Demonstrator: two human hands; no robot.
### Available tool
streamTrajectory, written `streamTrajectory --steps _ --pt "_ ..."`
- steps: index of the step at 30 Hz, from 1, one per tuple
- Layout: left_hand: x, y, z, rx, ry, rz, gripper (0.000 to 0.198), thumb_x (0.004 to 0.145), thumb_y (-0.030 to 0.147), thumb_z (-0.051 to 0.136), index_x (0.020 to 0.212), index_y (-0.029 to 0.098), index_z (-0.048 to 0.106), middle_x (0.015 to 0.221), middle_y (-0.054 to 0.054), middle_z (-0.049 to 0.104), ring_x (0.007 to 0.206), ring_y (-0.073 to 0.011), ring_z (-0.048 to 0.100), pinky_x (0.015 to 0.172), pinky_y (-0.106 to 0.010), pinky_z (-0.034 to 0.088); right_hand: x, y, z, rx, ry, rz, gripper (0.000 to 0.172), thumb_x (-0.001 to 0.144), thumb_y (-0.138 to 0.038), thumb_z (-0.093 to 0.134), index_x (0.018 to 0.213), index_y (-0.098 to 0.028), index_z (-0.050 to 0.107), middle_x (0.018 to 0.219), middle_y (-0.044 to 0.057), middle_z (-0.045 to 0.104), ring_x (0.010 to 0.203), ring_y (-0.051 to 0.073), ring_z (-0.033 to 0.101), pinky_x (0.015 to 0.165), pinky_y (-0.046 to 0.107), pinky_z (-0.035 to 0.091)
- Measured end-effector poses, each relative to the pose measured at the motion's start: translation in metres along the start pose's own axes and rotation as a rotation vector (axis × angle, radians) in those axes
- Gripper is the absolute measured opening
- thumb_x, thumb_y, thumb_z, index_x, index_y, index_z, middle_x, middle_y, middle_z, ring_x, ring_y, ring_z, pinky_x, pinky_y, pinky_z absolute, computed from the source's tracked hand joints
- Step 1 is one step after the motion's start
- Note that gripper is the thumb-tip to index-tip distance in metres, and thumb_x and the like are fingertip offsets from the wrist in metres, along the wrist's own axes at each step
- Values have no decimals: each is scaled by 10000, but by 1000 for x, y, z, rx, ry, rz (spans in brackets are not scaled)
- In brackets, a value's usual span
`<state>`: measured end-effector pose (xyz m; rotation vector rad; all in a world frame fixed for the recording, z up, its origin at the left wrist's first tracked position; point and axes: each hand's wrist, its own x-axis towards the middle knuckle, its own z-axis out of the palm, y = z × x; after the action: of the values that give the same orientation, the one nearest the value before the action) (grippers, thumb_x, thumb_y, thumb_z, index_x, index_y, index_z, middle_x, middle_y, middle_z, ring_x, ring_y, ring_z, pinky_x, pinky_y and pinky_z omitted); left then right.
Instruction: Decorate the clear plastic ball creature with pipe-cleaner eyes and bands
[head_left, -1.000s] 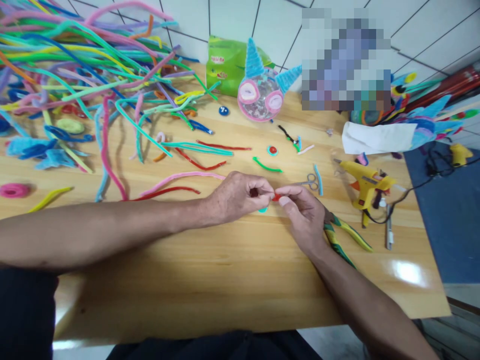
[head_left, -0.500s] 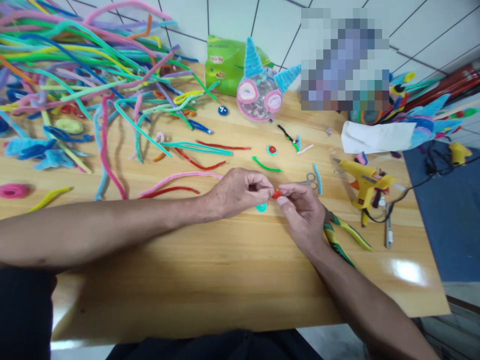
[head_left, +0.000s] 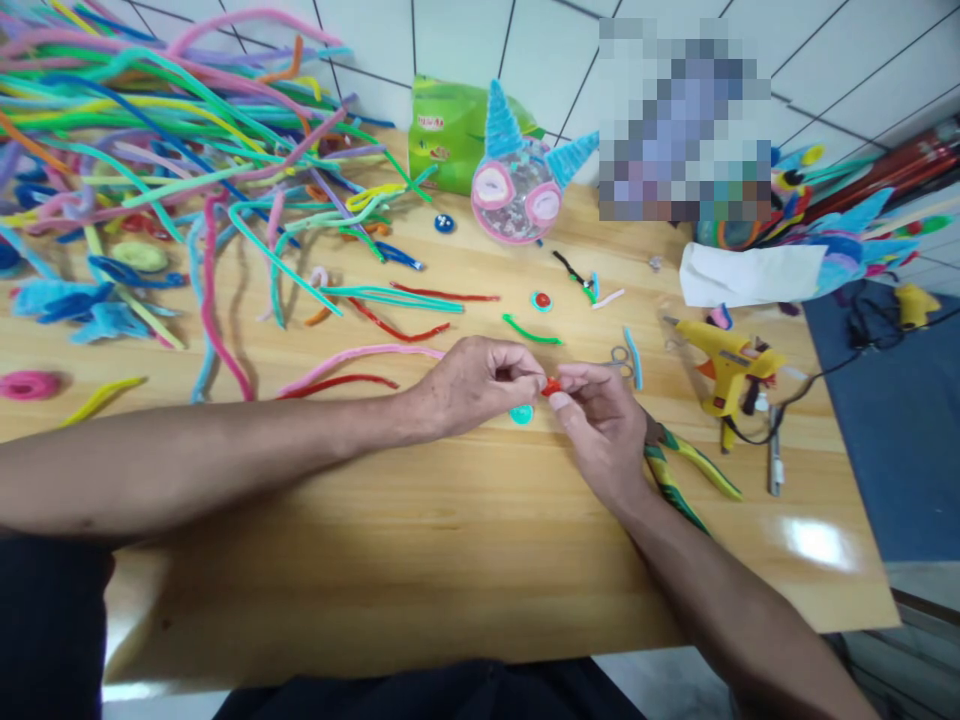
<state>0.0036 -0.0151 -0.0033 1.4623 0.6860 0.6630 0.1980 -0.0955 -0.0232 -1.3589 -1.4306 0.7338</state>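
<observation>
Both my hands meet over the middle of the wooden table (head_left: 465, 560). My left hand (head_left: 472, 385) and my right hand (head_left: 600, 420) pinch the two sides of a small red pipe-cleaner piece (head_left: 552, 386), fingers closed on it. A small teal coil (head_left: 521, 413) lies on the table just under my fingers. Green-and-yellow pliers (head_left: 686, 475) lie beside my right wrist. Small scissors (head_left: 619, 357) rest just beyond my right hand.
A big heap of coloured pipe cleaners (head_left: 172, 170) covers the far left. A pink-and-blue horned craft head (head_left: 517, 190) and a green bag (head_left: 442, 135) stand at the back. A yellow glue gun (head_left: 731, 365) with its cord lies at the right, near white paper (head_left: 750, 275).
My hands have stayed together on the red piece, with only small finger shifts; the teal coil under them shows more than a second ago.
</observation>
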Motion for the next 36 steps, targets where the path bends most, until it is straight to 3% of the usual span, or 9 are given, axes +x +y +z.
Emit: streamTrajectory --steps 4,8,12,17,23,29,36 --pt "0 3 -3 24 -24 -6 212 929 305 646 808 154 734 718 5 697 654 -101 587 624 -209 466 4 -1 -1 31 -13 37 90 965 -310 740 1043 -275 708 911 -7 752 836 164 720 800 332 599" --pt "2 4 -6 30 -14 9 285 1004 352 565 923 158 758 826 -17 751 692 -112 606 661 -223 498 7 -5 -1 85 -40 99 154 924 -356 780 1015 -276 684 886 -10 756 818 167 730 771 323 610" --pt "3 1 -7 63 -48 31 250 980 376 635 928 155 739 839 -17 737 756 -129 630 708 -239 512 8 -5 0 141 -79 121 171 902 -329 788 1027 -275 685 889 -12 766 806 160 723 750 314 607" --pt "2 -2 -6 122 -77 34 265 976 399 664 892 154 721 755 2 676 695 -119 584 653 -234 457 6 -3 1 167 -99 105 163 898 -286 782 1032 -263 691 885 -19 750 801 145 700 747 298 596" --pt "0 -1 -7 140 -55 57 377 1044 471 580 857 168 703 775 5 676 718 -119 586 682 -237 467 8 -6 2 178 -108 118 150 910 -316 776 1004 -260 674 900 -16 761 803 143 700 749 300 601" --pt "0 -4 -5 127 -58 57 287 964 427 705 875 155 733 750 -8 696 684 -119 583 628 -232 449 8 -5 2 149 -108 94 138 905 -298 777 1003 -260 687 892 -15 757 809 146 704 747 297 602" --pt "-2 -4 -3 121 62 105 295 1010 433 622 897 173 704 835 -15 723 755 -127 614 715 -247 504 9 -4 4 150 -79 67 69 933 -279 746 985 -248 712 904 -8 774 814 152 712 770 309 590"
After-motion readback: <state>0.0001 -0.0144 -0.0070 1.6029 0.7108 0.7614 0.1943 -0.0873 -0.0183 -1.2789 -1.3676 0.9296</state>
